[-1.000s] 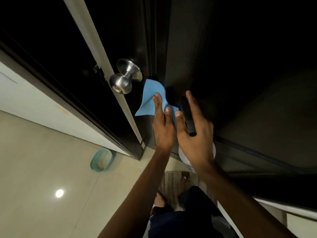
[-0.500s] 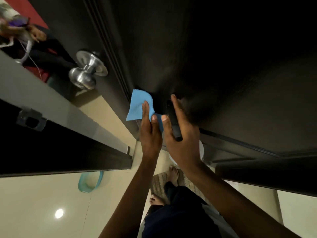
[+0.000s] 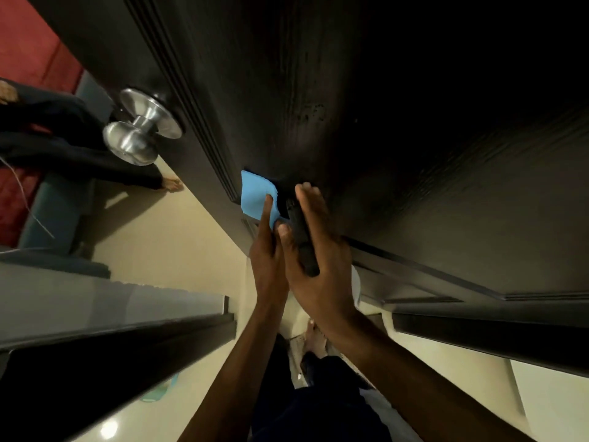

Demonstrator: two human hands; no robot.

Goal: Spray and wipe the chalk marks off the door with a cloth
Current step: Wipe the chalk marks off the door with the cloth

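The door (image 3: 350,106) has swung wider, its knob (image 3: 137,135) sliding off toward nine o'clock; a red wall and a dark-clothed person's foot (image 3: 172,185) now show beyond. The cloth (image 3: 255,197) has eased lower on the panel.

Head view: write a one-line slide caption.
Left hand presses a blue cloth to the dark door while the right hand holds a spray bottle.
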